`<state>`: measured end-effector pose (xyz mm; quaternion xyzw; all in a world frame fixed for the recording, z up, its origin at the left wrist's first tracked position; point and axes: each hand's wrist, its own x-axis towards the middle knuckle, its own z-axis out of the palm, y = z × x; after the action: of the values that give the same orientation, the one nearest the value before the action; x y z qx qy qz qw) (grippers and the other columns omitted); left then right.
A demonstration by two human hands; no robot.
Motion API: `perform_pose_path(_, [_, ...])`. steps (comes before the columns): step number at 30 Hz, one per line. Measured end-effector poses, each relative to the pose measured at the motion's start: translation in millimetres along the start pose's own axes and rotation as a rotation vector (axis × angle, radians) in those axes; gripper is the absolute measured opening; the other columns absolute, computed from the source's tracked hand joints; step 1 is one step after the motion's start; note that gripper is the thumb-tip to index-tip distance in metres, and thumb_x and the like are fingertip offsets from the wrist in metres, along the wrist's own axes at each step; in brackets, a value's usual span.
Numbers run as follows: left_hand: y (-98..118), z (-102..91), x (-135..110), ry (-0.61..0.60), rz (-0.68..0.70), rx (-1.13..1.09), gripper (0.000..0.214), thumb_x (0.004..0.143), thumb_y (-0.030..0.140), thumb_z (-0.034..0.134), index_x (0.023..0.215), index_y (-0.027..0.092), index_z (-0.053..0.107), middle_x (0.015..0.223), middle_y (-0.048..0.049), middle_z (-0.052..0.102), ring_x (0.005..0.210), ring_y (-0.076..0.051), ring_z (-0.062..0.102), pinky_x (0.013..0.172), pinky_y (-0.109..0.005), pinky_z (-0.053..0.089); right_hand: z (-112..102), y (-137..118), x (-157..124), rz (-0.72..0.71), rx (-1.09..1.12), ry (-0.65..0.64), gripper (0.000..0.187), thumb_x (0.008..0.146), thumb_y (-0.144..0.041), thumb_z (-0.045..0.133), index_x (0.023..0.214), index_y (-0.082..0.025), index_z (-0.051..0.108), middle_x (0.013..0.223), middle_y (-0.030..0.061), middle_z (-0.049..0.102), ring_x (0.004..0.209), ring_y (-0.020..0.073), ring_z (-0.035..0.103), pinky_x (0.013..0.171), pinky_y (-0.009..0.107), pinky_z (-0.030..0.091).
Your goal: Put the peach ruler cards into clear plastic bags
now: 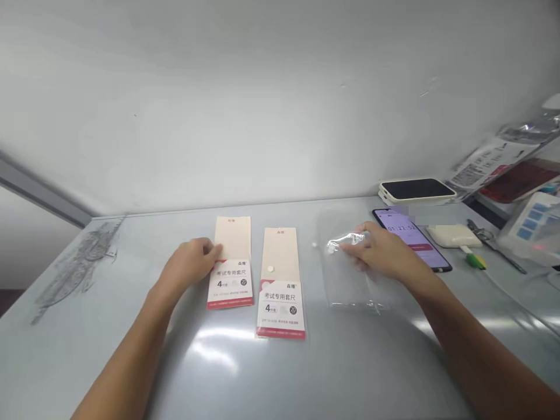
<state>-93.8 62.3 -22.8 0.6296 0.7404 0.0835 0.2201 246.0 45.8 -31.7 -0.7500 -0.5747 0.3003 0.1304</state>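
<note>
Two flat beige packets with white and red printed labels for a ruler set lie side by side on the grey table. My left hand (192,261) is closed at the left edge of the left ruler set packet (231,283), thumb and fingers pinching its side. The right ruler set packet (280,309) lies free, slightly nearer to me, with a small white round button (270,269) on its upper part. Farther right, my right hand (376,249) pinches a clear plastic bag (345,286) near its top; the bag rests on the table.
Beyond my right hand lie a lit phone showing a timer (413,239), a second phone in a pale case (417,189) and a white charger (454,235) with a cable. A plastic bottle (494,160) leans at far right. A white wall (262,116) bounds the table (131,350).
</note>
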Motion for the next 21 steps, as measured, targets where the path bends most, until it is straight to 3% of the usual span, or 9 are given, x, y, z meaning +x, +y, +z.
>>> perform_pose_path(2, [-5.3, 0.6, 2.8, 0.0, -0.034, 0.187, 0.034, 0.072, 0.052, 0.043, 0.06, 0.02, 0.046, 0.059, -0.0022, 0.056, 0.047, -0.015, 0.047, 0.043, -0.024, 0.027, 3.5, 5.3, 3.1, 0.038, -0.253, 0.064, 0.052, 0.073, -0.054, 0.047, 0.108, -0.017, 0.044, 0.064, 0.0058, 0.062, 0.065, 0.0257, 0.059, 0.053, 0.032, 0.039])
perform_pose_path(4, [1.1, 7.2, -1.9, 0.107, -0.015, 0.272, 0.037, 0.074, 0.055, 0.038, 0.065, 0.02, 0.046, 0.063, -0.0031, 0.057, 0.049, -0.016, 0.048, 0.044, -0.025, 0.028, 6.8, 7.7, 2.6, 0.037, -0.432, 0.102, 0.056, 0.074, -0.058, 0.042, 0.11, -0.015, 0.044, 0.067, 0.0088, 0.061, 0.065, 0.0282, 0.059, 0.051, 0.033, 0.037])
perform_pose_path(6, [16.6, 19.2, -13.2, 0.202, 0.075, 0.291, 0.04, 0.076, 0.057, 0.032, 0.068, 0.02, 0.045, 0.067, -0.0032, 0.057, 0.052, -0.016, 0.049, 0.046, -0.025, 0.028, 7.0, 7.5, 0.1, 0.03, -0.525, 0.124, 0.058, 0.075, -0.06, 0.038, 0.109, -0.014, 0.045, 0.072, 0.0115, 0.061, 0.067, 0.03, 0.058, 0.05, 0.033, 0.035])
perform_pose_path(8, [34.8, 34.8, -27.5, 0.184, 0.22, 0.296, 0.044, 0.075, 0.061, 0.031, 0.069, 0.02, 0.045, 0.066, -0.0024, 0.056, 0.052, -0.016, 0.049, 0.046, -0.024, 0.027, 4.2, 5.3, -3.1, 0.024, -0.558, 0.164, 0.058, 0.076, -0.061, 0.035, 0.11, -0.015, 0.046, 0.076, 0.0127, 0.061, 0.07, 0.0308, 0.058, 0.051, 0.033, 0.035])
perform_pose_path(11, [54.0, 57.4, -45.3, 0.116, 0.385, 0.331, 0.043, 0.076, 0.059, 0.034, 0.068, 0.019, 0.046, 0.065, -0.0032, 0.053, 0.051, -0.016, 0.048, 0.044, -0.024, 0.024, 1.3, -1.9, -8.3, -0.041, -0.516, 0.231, 0.053, 0.08, -0.056, 0.031, 0.113, -0.017, 0.047, 0.071, 0.0085, 0.061, 0.069, 0.0275, 0.058, 0.053, 0.032, 0.034])
perform_pose_path(14, [58.0, 70.1, -51.4, 0.106, 0.422, 0.349, 0.034, 0.081, 0.044, 0.033, 0.066, 0.018, 0.047, 0.062, -0.004, 0.051, 0.048, -0.015, 0.047, 0.043, -0.025, 0.021, 8.9, -13.1, -16.2, -0.205, -0.358, 0.238, 0.04, 0.082, -0.05, 0.035, 0.104, -0.022, 0.053, 0.061, 0.0018, 0.058, 0.061, 0.0204, 0.056, 0.053, 0.029, 0.035])
perform_pose_path(17, [52.6, 73.3, -49.3, 0.094, 0.461, 0.377, 0.03, 0.083, 0.032, 0.033, 0.058, 0.018, 0.044, 0.052, -0.0017, 0.046, 0.041, -0.012, 0.041, 0.042, -0.025, 0.019, 26.3, -24.7, -27.7, -0.427, -0.233, 0.193, 0.032, 0.083, -0.045, 0.037, 0.095, -0.024, 0.059, 0.065, 0.0005, 0.058, 0.061, 0.0168, 0.054, 0.056, 0.028, 0.037])
perform_pose_path(21, [45.6, 70.6, -45.5, 0.128, 0.59, 0.402, 0.028, 0.08, 0.019, 0.036, 0.053, 0.018, 0.041, 0.047, -0.0011, 0.041, 0.039, -0.011, 0.038, 0.042, -0.026, 0.017, 46.7, -35.0, -42.4, -0.497, -0.128, 0.136, 0.034, 0.083, -0.046, 0.038, 0.093, -0.022, 0.061, 0.063, 0.0005, 0.058, 0.054, 0.0148, 0.051, 0.056, 0.029, 0.039])
